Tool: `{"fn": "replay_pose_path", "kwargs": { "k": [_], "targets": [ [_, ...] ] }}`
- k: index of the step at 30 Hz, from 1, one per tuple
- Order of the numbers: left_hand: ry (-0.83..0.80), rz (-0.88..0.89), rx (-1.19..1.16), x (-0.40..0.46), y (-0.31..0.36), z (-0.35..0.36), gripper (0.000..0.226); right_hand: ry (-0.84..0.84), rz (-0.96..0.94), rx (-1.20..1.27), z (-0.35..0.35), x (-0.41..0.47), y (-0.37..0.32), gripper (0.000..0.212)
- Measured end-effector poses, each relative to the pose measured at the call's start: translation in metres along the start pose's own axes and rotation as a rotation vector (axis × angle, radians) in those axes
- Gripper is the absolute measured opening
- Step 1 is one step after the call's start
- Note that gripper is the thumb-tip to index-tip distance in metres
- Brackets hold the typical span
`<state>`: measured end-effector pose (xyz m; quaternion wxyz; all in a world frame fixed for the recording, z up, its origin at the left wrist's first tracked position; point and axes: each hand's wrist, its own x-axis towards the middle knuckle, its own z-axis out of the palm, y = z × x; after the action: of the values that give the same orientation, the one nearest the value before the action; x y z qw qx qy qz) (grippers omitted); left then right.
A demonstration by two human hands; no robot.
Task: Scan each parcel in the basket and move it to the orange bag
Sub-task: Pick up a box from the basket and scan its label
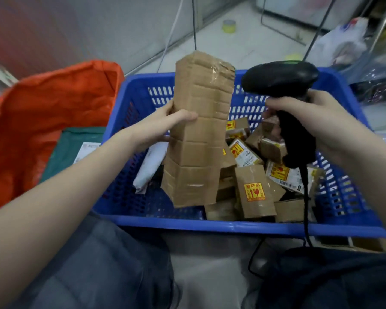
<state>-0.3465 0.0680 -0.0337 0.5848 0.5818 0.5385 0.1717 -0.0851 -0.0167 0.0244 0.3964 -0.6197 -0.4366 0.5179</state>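
**Tall parcel held up beside a scanner**

The left hand [165, 126] grasps a long cardboard parcel [198, 130] upright above the blue basket [232, 226]. The right hand [316, 121] grips a black barcode scanner [281, 79] just beside the parcel's top. Small boxes [254, 190] lie in the basket. The orange bag [42, 112] sits open at left.

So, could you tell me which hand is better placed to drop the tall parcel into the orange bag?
Left hand: it grips the tall parcel beside the orange bag; the right hand holds the scanner.
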Motion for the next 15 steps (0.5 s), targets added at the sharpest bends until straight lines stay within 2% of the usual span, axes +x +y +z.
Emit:
{"fn": "replay_pose_path", "kwargs": {
  "k": [3,4,5,8,10,12,15],
  "targets": [
    [0.019,-0.024,-0.252,0.000,-0.001,0.008,0.076,0.040,0.018,0.057,0.010,0.003,0.006,0.023],
    [0.043,0.061,-0.306,0.008,0.035,0.010,0.078,0.101,-0.056,0.084,-0.007,0.003,-0.018,0.026],
    [0.048,0.065,-0.396,0.006,0.043,0.014,0.076,0.111,-0.052,0.118,-0.007,0.004,-0.020,0.030],
    [0.066,0.018,-0.657,0.001,0.052,0.027,0.048,0.085,0.016,0.216,-0.001,0.009,-0.020,0.040],
    [0.056,-0.015,-0.804,0.000,0.046,0.036,0.045,0.036,0.051,0.253,0.007,0.008,-0.014,0.041],
    [0.081,-0.030,-0.818,0.000,0.043,0.043,0.042,-0.011,0.059,0.266,0.009,0.009,-0.009,0.042],
    [0.116,-0.043,-0.659,0.003,0.047,0.048,0.039,0.017,0.061,0.282,0.009,0.014,-0.011,0.041]
  ]
}}
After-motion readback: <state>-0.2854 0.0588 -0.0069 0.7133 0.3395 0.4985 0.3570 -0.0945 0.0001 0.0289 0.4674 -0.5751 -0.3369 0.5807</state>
